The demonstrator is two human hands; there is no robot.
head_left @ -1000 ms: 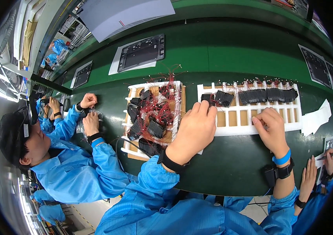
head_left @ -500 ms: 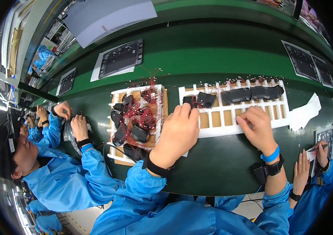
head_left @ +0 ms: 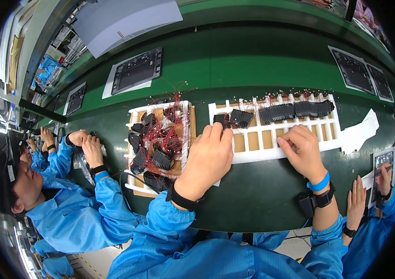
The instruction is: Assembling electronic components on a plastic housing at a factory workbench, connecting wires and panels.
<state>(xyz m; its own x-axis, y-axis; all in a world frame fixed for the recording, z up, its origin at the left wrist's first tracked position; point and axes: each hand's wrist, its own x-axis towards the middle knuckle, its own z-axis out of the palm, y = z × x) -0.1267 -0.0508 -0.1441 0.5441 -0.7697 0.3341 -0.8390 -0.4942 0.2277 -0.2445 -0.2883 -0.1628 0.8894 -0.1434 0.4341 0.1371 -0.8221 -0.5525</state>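
My left hand is closed with its fingertips down at the left end of a white foam tray, against a small stack of black parts. What its fingers pinch is hidden behind them. My right hand is curled, thumb against forefinger, over the front cells of the same tray; anything between those fingers is too small or hidden to tell. Thin black parts with red wires and white tips stand in rows along the tray's back cells. Several front cells show bare brown card.
Left of my hands lies a second foam tray heaped with black wired parts. White sheets lie at the right. Dark flat panels rest on paper at the back. Co-workers in blue sleeves work on both sides.
The view has shifted slightly, so the trays sit a little further left. Both my hands keep nearly the same pose and place. The left co-worker's hands have come closer together.
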